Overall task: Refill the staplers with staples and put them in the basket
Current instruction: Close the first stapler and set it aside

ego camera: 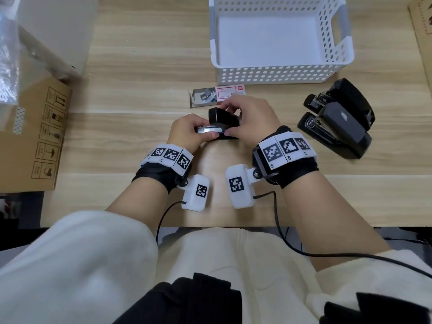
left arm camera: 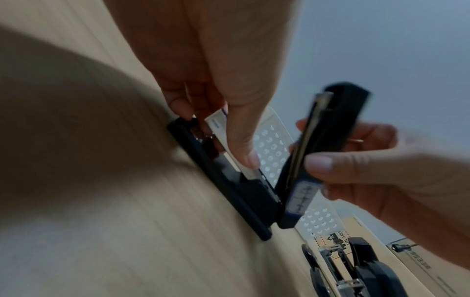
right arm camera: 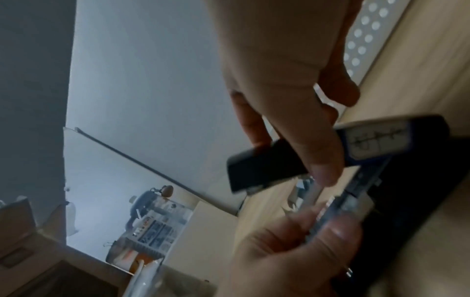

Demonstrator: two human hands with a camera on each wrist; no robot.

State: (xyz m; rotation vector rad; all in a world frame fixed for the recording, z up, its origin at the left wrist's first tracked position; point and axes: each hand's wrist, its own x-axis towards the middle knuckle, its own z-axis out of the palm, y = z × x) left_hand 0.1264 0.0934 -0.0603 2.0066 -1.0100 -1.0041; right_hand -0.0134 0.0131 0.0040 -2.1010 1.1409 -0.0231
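No stapler had yet been placed in the white perforated plastic basket (ego camera: 275, 73), whose floor showed bare. One small black stapler (ego camera: 222, 127) lay hinged open on the light wooden surface (ego camera: 131, 94) in front of the person, its base flat. Its lid (left arm camera: 330, 144) was held raised by the right hand (ego camera: 250, 118), while a silvery strip of staples (ego camera: 208, 130) was pinched over the channel by the left hand (ego camera: 187, 133). The long axis ran roughly left to right, with the loading end towards the left hand. Two larger black staplers (ego camera: 339, 118) waited right of it, seemingly untouched. The opened staple box (ego camera: 217, 94) sat just beyond.
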